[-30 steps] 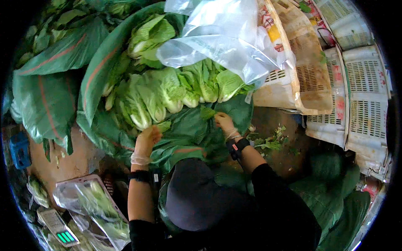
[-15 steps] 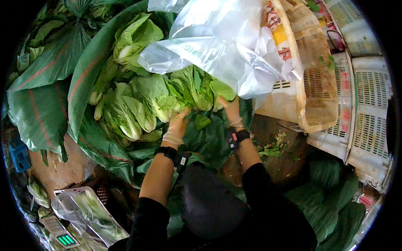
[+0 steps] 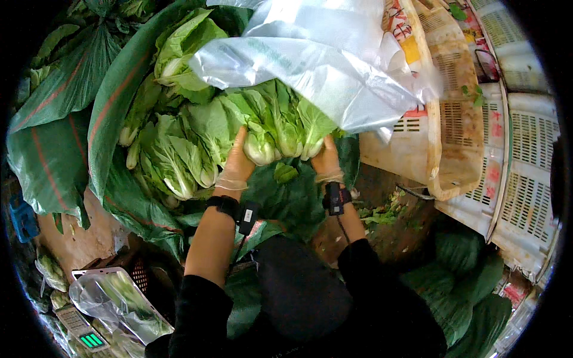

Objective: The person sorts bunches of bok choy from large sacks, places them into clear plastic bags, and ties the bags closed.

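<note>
Three leafy green cabbage heads (image 3: 290, 143) stand side by side, pale stem ends toward me, squeezed between my two hands. My left hand (image 3: 237, 160) presses against the left head with its thumb up along the side; the other fingers are hidden beneath. On the far right head, my right hand (image 3: 325, 160) grips the outer side, its fingers partly hidden by leaves. Both hands appear to wear thin see-through gloves. More cabbage heads (image 3: 173, 158) lie to the left in an open green woven sack (image 3: 116, 119). A clear plastic bag (image 3: 310, 65) hangs over the leaf tips.
At the right stand a yellowed plastic crate (image 3: 439, 149) and white slatted crates (image 3: 525, 155). A tied green sack (image 3: 51, 155) is at far left. Lower left, bagged greens (image 3: 122, 298) lie in a crate by a scale with a lit display (image 3: 91, 340). Leaf scraps (image 3: 385, 215) litter the floor.
My hands have closed in on the row from both sides, and the heads now sit more upright and closer together. The plastic bag has shifted slightly and spreads further right.
</note>
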A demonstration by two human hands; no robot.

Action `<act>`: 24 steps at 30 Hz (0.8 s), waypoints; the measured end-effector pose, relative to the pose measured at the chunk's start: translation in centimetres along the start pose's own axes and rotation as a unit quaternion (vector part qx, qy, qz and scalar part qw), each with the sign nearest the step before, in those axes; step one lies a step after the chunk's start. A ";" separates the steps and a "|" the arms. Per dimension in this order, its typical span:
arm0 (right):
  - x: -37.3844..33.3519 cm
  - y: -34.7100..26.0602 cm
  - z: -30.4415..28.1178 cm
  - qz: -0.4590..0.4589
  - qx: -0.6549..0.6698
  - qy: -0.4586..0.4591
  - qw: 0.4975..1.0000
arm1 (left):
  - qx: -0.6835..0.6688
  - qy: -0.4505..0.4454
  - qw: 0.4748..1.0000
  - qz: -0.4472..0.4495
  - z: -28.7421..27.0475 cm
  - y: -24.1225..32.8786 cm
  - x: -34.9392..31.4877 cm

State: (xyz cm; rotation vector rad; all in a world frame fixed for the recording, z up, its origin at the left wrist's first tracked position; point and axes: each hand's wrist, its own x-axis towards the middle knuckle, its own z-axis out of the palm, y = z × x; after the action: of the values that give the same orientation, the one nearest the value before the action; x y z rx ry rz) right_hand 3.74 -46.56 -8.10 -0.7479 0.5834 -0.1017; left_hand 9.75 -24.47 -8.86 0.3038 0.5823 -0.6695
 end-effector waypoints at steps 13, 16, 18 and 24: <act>-3.7 -0.7 3.5 0.042 0.018 -0.151 0.987 | 0.220 -0.087 0.969 0.066 3.7 2.2 -3.2; -0.9 -0.9 2.4 0.063 0.046 -0.080 0.994 | 0.088 -0.013 0.996 -0.013 0.5 1.9 -0.4; -0.1 -0.3 0.5 0.053 -0.011 -0.006 0.999 | 0.170 -0.031 0.985 0.000 3.7 0.4 -1.4; -5.1 -0.6 3.3 0.084 -0.131 -0.050 0.987 | 0.279 -0.063 0.958 -0.019 2.3 1.6 -5.5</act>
State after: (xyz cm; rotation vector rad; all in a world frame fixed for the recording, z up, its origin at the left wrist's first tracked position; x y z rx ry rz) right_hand 1.32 -43.49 -3.38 -0.9489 0.5673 0.1705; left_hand 8.23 -21.53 -3.61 0.7724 0.2656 -0.8800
